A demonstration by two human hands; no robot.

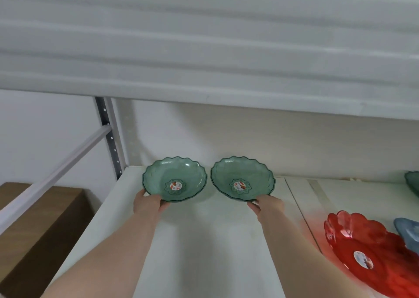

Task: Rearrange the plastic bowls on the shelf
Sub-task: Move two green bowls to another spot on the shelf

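Note:
Two green scalloped plastic bowls stand side by side at the back left of the white shelf [204, 241], each with a round sticker in its middle. My left hand [148, 203] grips the near rim of the left green bowl [174, 178]. My right hand [267, 205] grips the near rim of the right green bowl [242, 177]. The two bowls almost touch. A red scalloped bowl [367, 252] lies at the front right, tilted, with a blue bowl [408, 232] partly behind it.
Another green bowl [413, 182] shows at the far right edge. The upper shelf board [204, 88] hangs low over the bowls. A grey slotted upright [110, 138] and a diagonal bar [56, 177] stand at the left, with a brown box [38, 229] below.

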